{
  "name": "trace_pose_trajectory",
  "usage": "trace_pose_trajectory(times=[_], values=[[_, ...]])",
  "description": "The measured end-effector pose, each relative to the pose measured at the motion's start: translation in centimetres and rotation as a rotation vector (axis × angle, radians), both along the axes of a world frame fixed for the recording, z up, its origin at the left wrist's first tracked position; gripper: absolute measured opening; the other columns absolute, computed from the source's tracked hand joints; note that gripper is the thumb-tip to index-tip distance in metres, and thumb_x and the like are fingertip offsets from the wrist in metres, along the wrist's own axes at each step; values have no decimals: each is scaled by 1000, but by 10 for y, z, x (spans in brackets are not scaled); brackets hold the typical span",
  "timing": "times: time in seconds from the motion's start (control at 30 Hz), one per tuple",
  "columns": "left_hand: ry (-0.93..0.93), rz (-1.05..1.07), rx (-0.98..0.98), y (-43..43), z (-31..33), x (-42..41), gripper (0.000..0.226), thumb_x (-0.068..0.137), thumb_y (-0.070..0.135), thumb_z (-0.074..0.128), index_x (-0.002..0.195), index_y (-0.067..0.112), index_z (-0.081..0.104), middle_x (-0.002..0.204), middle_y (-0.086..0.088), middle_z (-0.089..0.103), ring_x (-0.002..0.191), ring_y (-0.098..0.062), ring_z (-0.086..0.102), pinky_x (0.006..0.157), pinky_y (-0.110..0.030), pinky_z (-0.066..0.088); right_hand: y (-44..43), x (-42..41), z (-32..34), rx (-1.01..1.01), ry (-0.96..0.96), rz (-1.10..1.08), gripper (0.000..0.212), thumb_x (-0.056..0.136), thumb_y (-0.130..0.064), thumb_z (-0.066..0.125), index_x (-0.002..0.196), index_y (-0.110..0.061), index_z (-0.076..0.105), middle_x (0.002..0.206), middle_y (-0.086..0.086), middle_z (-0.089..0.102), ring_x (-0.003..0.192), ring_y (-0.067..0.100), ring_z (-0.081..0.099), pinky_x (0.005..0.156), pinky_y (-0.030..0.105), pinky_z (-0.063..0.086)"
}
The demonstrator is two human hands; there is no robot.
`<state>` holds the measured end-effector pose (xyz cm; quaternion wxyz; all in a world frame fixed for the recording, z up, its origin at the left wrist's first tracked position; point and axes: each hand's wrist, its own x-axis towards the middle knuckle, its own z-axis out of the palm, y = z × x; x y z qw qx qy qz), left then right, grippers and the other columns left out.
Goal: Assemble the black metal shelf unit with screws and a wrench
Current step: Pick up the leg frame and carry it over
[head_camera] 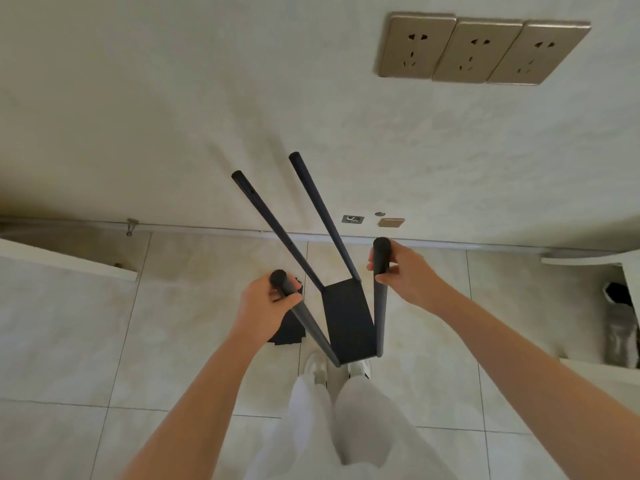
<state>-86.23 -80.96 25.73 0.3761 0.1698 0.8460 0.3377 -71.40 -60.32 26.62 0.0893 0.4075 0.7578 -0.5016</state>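
Hands (270, 299) gripping shelf unit (349, 320) posts

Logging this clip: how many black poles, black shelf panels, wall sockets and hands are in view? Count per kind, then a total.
black poles: 4
black shelf panel: 1
wall sockets: 3
hands: 2, the left hand and the right hand, each gripping a pole
Total: 10

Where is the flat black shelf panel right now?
Head view, centre: the shelf panel sits low between the four black posts, just ahead of the person's shoes; the left hand and right hand grip the two nearer posts.
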Motion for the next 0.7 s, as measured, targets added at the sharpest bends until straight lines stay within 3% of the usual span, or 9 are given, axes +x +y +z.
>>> trace_pose_trajectory(times=[0.1,0.23,0.33,0.5,0.6,0.7], values=[[18,-22,-24,2,-13,9,16,86,12,75,101,16,70,97,3,70,87,-6,64,81,-17,52,1,6,-11,38,-42,-9,32,83,7,67,100,-18,60,103,7,69,96,25,68,89,32,54],[75,-38,-78,7,-39,22,21,85,13,76,105,16,70,82,9,65,71,-2,61,64,-11,52,5,15,-37,85,-106,62,25,81,4,71,92,-17,62,98,7,68,90,23,65,68,13,45],[96,-47,-82,15,-65,27,20,85,11,76,104,15,71,81,10,66,73,1,62,62,-3,47,11,21,-67,72,-128,63,23,82,2,70,93,-17,63,99,7,68,89,23,64,70,13,48],[91,-90,-110,33,-107,38,23,87,11,74,109,11,69,95,-1,70,88,-13,66,84,-26,57,16,41,-117,73,-149,-36,25,80,3,73,89,-19,66,95,3,68,86,19,63,62,1,42],[123,-93,-112,42,-129,48,24,87,13,73,111,11,68,97,0,69,84,-6,61,86,-20,52,13,54,-143,54,-133,-143,31,78,8,71,87,-21,67,95,2,70,88,21,65,71,4,46],[131,-63,-110,47,-149,54,25,87,13,73,112,12,69,94,2,68,81,-5,61,79,-12,49,8,61,-165,59,-119,-197,30,82,10,68,93,-18,68,99,4,70,92,22,65,86,21,52]])
